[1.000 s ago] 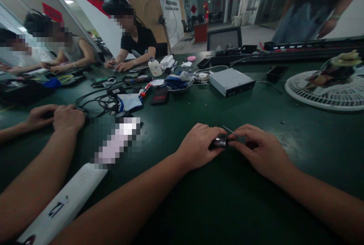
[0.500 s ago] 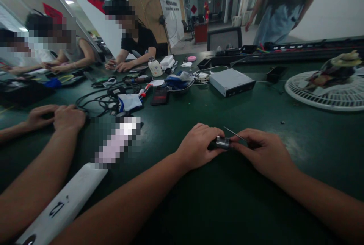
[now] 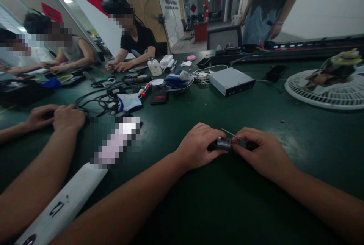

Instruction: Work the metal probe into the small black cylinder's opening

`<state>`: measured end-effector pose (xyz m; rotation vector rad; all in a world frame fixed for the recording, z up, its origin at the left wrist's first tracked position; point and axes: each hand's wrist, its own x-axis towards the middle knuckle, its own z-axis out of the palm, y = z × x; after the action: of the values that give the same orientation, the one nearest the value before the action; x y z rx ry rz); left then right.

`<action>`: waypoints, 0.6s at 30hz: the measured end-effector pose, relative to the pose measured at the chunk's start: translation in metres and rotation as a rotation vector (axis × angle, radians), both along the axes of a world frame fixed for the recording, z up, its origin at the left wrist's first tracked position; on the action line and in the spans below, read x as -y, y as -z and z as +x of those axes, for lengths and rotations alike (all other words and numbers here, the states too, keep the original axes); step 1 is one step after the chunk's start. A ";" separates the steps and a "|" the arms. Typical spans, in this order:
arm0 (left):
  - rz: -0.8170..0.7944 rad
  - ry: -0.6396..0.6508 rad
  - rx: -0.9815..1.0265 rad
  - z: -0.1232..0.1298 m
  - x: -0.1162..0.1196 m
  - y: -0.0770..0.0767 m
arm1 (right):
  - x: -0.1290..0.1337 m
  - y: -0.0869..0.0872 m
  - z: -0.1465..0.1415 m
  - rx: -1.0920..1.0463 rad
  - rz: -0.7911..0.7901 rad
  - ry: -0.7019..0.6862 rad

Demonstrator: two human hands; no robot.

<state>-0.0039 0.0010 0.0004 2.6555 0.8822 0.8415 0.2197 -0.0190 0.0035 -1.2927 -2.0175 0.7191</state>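
Note:
A small dark cylindrical metal part point(image 3: 224, 144) is pinched between the thumb and fingers of my left hand point(image 3: 198, 143), just above the green table point(image 3: 176, 195). My right hand point(image 3: 260, 147) is closed on a thin metal tool point(image 3: 231, 133), whose shaft points up and left above the metal part. The fingertips of my right hand touch or nearly touch the part's right end. Most of the tool's rear end is hidden in the right palm.
A person's hands point(image 3: 68, 118) rest at the left, near a white curved object point(image 3: 65, 199) and a blurred pink-white object point(image 3: 118, 142). Beyond lie black cables point(image 3: 96, 95), a silver drive box point(image 3: 231, 80) and a white fan grille point(image 3: 327, 101). Several people are around.
Both hands stay together around the metal part, which has shifted slightly right. The thin tool's tip has moved a little left. The standing person in the background has moved left.

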 end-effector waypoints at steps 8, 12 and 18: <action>0.017 -0.134 0.000 0.003 0.001 -0.001 | 0.000 0.002 -0.003 -0.173 -0.103 0.048; 0.015 -0.389 0.108 0.004 0.000 0.001 | 0.000 -0.001 -0.002 -0.094 -0.039 0.046; 0.001 -0.559 0.145 0.003 -0.002 0.000 | 0.001 -0.001 -0.001 -0.004 0.082 -0.074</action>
<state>-0.0014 0.0029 -0.0001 2.3271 1.6122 1.1272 0.2188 -0.0200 0.0047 -1.1743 -2.0787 0.6649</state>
